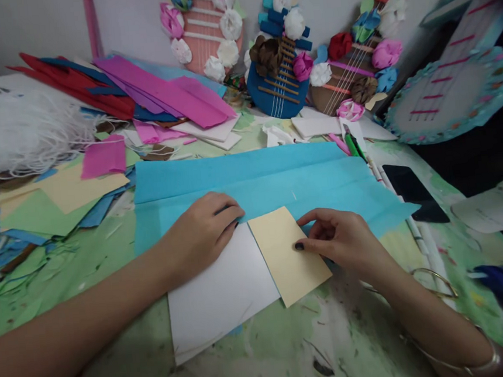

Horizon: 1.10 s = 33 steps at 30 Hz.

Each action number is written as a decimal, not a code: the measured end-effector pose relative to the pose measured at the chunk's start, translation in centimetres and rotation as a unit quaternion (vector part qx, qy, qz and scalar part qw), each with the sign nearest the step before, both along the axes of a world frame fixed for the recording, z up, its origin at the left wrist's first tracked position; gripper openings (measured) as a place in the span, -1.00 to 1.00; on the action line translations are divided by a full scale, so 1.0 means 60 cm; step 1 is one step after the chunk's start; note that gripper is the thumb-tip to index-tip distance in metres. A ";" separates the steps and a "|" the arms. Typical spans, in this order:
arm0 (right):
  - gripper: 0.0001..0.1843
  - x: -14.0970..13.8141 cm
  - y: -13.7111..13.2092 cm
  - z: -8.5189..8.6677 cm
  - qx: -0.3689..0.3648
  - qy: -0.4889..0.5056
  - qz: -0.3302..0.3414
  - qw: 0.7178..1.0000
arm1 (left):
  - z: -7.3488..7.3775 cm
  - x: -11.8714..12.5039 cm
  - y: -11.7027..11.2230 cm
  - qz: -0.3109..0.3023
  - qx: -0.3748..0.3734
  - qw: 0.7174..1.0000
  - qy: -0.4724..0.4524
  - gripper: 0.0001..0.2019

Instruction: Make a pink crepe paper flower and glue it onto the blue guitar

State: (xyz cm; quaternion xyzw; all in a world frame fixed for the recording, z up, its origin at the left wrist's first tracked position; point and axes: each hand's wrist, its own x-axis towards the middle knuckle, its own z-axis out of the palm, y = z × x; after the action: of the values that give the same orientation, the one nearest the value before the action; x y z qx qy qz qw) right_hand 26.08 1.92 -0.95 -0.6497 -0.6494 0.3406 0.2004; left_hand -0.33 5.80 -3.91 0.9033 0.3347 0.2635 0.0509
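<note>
Between thumb and fingers, my right hand [339, 236] pinches the right edge of a small cream paper sheet [286, 261]. That sheet overlaps the right side of a white board [219, 300], which has faint pencil curves near its lower edge. Palm down, my left hand [207, 233] rests on the board's upper part; its fingers are bent and partly hidden, and I cannot tell if they grip anything. Beneath and behind the board lies a wide blue sheet of crepe paper [250, 177] with fold lines across it.
Paper scraps [54, 200] and a heap of white string [26, 129] lie at left. Folded magenta paper [168, 90] is behind. Decorated cardboard guitars [278, 92] lean at the back. A black phone [414, 192], markers and scissors [433, 281] lie at right.
</note>
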 end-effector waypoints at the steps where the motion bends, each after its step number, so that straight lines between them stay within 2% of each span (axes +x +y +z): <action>1: -0.73 0.000 0.000 0.000 0.000 0.000 0.000 1.000 | 0.001 0.000 0.000 -0.010 0.001 1.000 0.001 -0.73; 8: -0.73 0.000 0.000 0.001 0.011 0.001 0.006 1.000 | -0.003 -0.003 0.002 -0.075 0.007 0.997 0.003 -0.64; 16: -0.74 0.000 -0.001 0.003 0.016 -0.021 0.019 0.999 | -0.009 -0.005 0.004 -0.076 -0.079 0.992 -0.055 -0.66; 19: -0.76 -0.001 -0.001 0.004 0.021 -0.033 0.024 0.999 | -0.010 -0.004 0.005 -0.072 -0.089 0.992 -0.059 -0.67; 22: -0.76 -0.002 -0.001 0.005 0.023 -0.036 0.028 0.999 | -0.011 -0.004 0.005 -0.075 -0.079 0.993 -0.051 -0.67; 27: -0.77 -0.001 0.000 0.004 0.039 -0.048 0.038 0.997 | -0.009 -0.005 0.004 -0.072 -0.019 0.997 -0.003 -0.65; 33: -0.77 0.002 0.003 -0.001 0.074 -0.042 0.044 0.995 | -0.003 -0.008 0.005 -0.059 0.003 0.998 0.038 -0.65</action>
State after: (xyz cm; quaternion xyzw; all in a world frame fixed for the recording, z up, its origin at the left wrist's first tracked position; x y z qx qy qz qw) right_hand 26.21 2.09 -1.01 -0.6177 -0.7086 0.2724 0.2052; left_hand -0.79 6.10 -4.06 0.9310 0.2817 0.2264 0.0510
